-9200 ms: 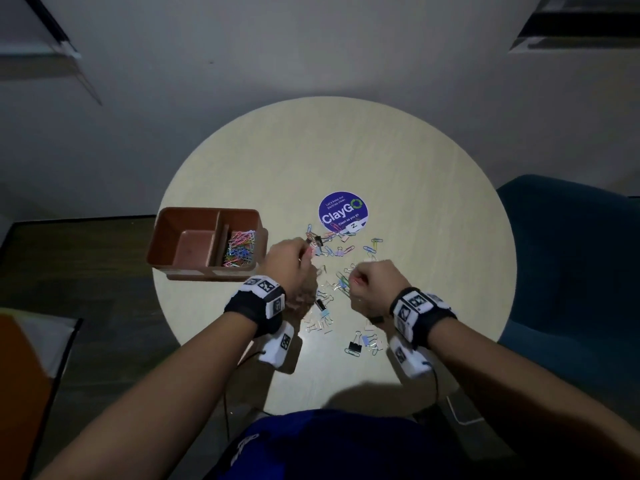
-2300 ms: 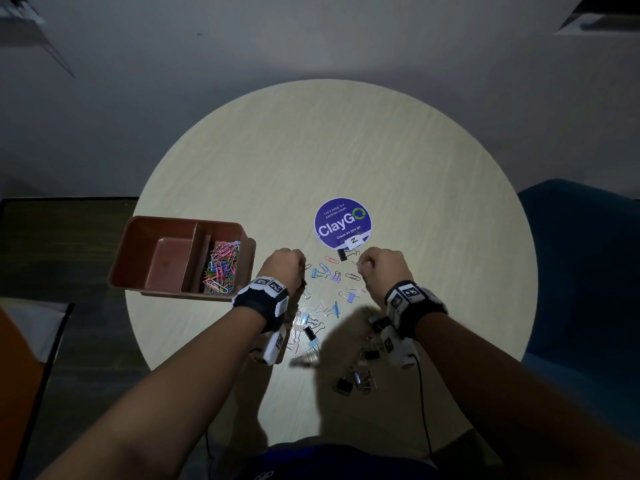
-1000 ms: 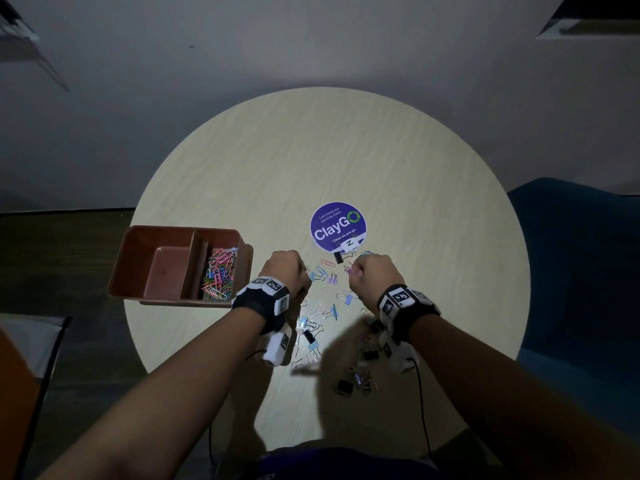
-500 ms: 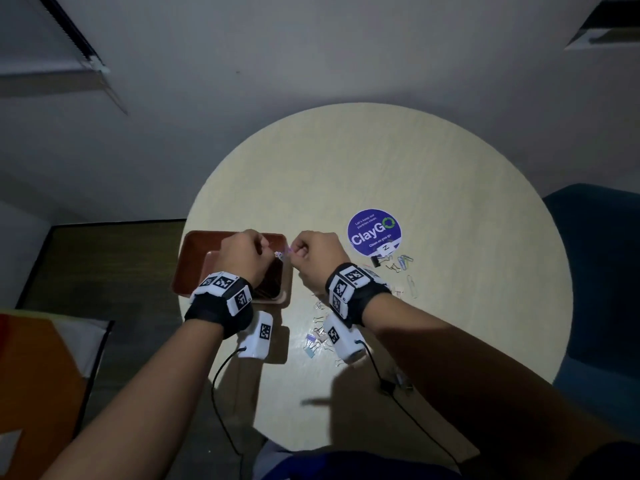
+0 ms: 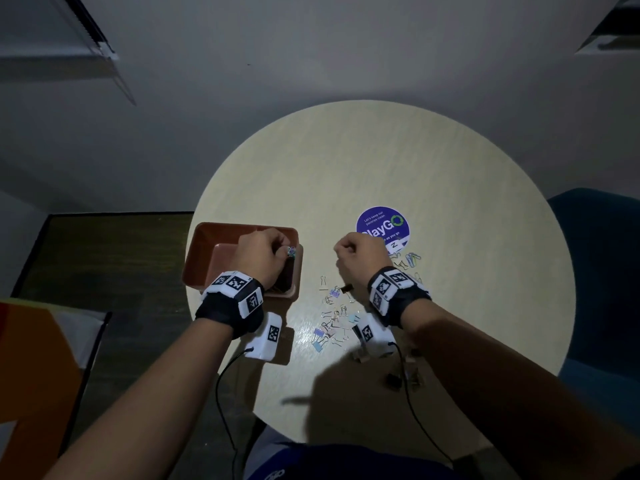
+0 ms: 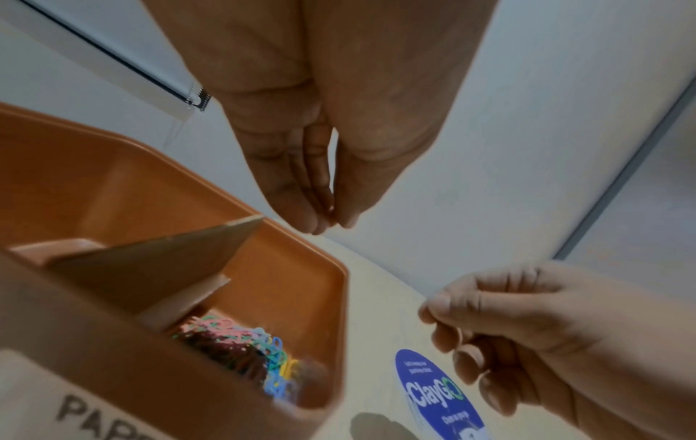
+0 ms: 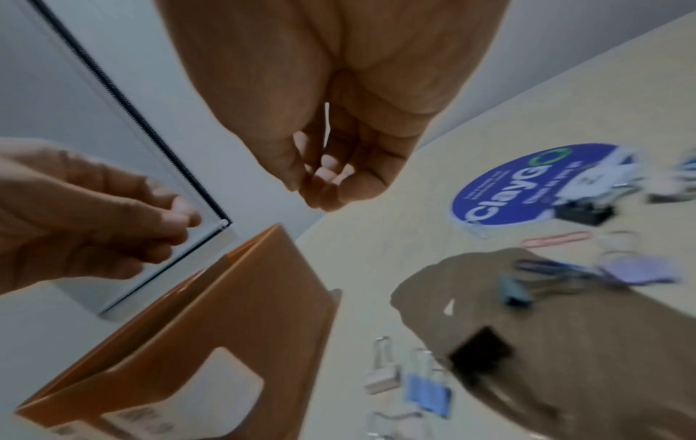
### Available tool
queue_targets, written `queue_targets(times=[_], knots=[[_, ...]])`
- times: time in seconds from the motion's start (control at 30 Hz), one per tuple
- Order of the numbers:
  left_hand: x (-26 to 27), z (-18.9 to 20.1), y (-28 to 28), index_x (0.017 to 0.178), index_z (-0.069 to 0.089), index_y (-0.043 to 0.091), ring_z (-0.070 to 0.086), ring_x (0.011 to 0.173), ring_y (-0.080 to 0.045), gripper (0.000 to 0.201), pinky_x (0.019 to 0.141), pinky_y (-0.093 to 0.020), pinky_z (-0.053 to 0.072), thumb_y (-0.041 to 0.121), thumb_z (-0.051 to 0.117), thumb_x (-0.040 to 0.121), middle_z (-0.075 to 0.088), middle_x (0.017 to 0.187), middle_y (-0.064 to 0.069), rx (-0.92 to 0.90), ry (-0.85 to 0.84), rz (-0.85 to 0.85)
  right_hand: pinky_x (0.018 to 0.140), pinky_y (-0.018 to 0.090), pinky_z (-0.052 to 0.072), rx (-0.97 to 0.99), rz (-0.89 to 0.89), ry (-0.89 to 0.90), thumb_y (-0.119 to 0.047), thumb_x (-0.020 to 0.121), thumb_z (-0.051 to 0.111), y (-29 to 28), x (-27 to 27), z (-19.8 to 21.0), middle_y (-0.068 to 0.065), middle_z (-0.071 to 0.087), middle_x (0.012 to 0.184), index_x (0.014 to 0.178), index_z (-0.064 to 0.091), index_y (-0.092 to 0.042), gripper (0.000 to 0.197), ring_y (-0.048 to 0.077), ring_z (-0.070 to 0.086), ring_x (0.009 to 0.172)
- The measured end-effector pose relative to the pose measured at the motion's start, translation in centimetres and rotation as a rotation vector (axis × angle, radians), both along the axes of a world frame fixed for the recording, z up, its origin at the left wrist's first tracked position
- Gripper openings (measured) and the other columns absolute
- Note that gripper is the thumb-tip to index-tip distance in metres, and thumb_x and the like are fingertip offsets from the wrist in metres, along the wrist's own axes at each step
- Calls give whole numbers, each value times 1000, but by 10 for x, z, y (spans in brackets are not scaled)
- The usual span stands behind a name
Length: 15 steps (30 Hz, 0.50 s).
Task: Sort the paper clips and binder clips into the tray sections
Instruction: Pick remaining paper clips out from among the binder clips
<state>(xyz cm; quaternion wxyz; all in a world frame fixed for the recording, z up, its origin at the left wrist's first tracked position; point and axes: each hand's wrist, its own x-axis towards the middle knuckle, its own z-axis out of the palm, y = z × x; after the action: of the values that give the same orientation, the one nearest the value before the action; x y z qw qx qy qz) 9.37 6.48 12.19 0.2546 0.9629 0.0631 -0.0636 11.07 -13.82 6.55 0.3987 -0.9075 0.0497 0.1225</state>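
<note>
Coloured paper clips (image 6: 241,345) fill the brown tray (image 5: 207,251)'s right section, under our left hand (image 5: 258,256), whose fingertips press together, holding nothing we can see. Our right hand (image 5: 360,258), curled and empty, hangs over the binder clips (image 5: 332,317) scattered near the purple sticker (image 5: 382,223). Half a second ago both hands met at the tray; now the right has drawn back.

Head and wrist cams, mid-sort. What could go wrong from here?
1. The tray sits right at the table's left edge. A nudge from the left hand above it might push it off.
2. The right wrist's cable trails over binder clips in the shadow. The arm's next move may drag and scatter them.
</note>
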Motion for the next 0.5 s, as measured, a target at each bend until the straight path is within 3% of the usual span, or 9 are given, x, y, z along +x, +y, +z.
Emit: queue_targets(times=[0.13, 0.27, 0.33, 0.4, 0.5], knots=[[-12, -11, -26, 91, 73, 19, 63, 81, -15, 12, 64, -18, 38, 21, 61, 91, 68, 84, 3, -75, 47, -148, 60, 21, 48, -66, -81, 51, -22, 87, 57, -45, -19, -12, -1, 68, 73, 77, 68, -17, 16, 11, 62, 65], [-31, -43, -47, 94, 74, 16, 66, 82, -15, 17, 75, -24, 49, 18, 57, 92, 73, 90, 1, -53, 145, -278, 62, 31, 57, -126, -90, 117, -17, 83, 52, -78, -41, -28, 1, 68, 71, 73, 66, -17, 18, 19, 65, 66], [-42, -57, -54, 92, 73, 18, 66, 79, -16, 17, 76, -27, 53, 18, 56, 92, 72, 88, 1, -21, 189, -290, 62, 34, 59, -163, -73, 145, -15, 82, 48, -90, -51, -33, 1, 68, 71, 72, 65, -18, 20, 21, 65, 65], [-51, -69, -57, 94, 73, 18, 65, 81, -17, 16, 78, -29, 53, 16, 57, 91, 71, 90, 0, -1, 227, -284, 65, 35, 58, -204, -28, 173, -11, 82, 46, -101, -58, -37, 3, 69, 75, 73, 65, -19, 23, 24, 65, 70], [-59, -83, -60, 94, 72, 19, 64, 88, -20, 14, 95, -37, 48, 15, 59, 89, 69, 94, -3, 10, 244, -298, 69, 35, 57, -239, 5, 190, -6, 83, 47, -116, -64, -41, 6, 69, 79, 78, 68, -17, 24, 27, 65, 78]])
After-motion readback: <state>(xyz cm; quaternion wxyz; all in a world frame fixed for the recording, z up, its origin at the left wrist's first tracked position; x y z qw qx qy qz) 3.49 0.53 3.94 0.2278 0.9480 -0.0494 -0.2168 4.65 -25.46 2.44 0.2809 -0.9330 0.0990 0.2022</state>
